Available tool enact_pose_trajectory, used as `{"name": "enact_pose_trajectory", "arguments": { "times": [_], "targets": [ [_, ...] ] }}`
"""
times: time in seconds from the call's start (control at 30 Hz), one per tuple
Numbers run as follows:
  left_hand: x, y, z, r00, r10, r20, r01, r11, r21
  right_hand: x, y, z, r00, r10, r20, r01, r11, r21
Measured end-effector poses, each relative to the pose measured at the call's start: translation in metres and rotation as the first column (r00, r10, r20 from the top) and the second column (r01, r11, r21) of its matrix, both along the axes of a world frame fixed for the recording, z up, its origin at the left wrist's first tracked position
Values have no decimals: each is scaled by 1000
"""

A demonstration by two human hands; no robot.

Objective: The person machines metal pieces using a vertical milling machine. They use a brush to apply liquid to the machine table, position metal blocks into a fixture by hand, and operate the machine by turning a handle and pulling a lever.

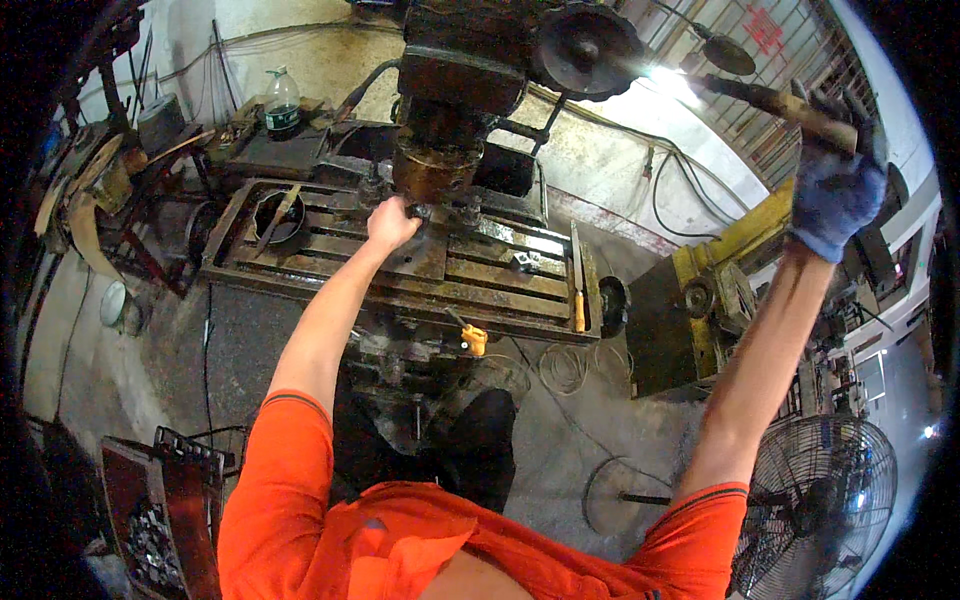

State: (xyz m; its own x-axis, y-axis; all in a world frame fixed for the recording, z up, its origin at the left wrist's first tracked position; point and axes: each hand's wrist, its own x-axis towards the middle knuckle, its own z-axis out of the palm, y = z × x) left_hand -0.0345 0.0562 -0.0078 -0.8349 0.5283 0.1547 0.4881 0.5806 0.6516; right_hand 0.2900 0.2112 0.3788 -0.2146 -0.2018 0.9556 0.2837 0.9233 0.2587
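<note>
As we looked down through the head view, our work at the machine's spindle head [432, 165] seemed to be midway rather than finished, since both hands were occupied. Our bare left hand [393, 225] was curled closed around a small dark fitting [419, 212] just below the spindle head, above the slotted counter [505, 275]. Our gloved right hand [838, 195], raised well apart at the upper right, was wrapped round a bar [820, 125] with a wood-coloured part; we could not tell whether it was a lever or a loose tool. What was done at the fitting was hidden by our fingers; what was left, we judged, was to finish there and let go. Among the containers, a dark round pan [290, 228] sat on the counter's left end with a brush [278, 218] lying across it. A clear bottle [282, 108] behind held something dark green low down. At the lower left, an open box [122, 470] held shiny metal bits [150, 540], while we could not make out the contents of a pale tub [113, 303].
</note>
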Motion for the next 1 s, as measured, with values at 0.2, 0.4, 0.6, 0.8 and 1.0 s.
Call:
{"name": "enact_pose_trajectory", "arguments": {
  "times": [0.2, 0.4, 0.6, 0.8, 1.0],
  "targets": [
    [-11, -3, -18, 995, 72, -64, -70, 997, 27, 10, -24, -91, 806, 532, -261, -592, 713, -375],
    [0, 1, -11, 992, 96, -81, -95, 995, 20, 20, -27, -132, 845, 457, -280, -536, 724, -435],
    [-2, 0, -14, 989, 106, -102, -101, 993, 54, 19, -36, -158, 812, 487, -321, -584, 691, -426],
    [-2, -1, -11, 994, 89, -66, -87, 995, 39, 15, -40, -137, 901, 353, -252, -426, 832, -355],
    [5, -3, -6, 993, 88, -84, -80, 993, 89, 15, -37, -156, 809, 488, -327, -587, 641, -495]
  ]
}}
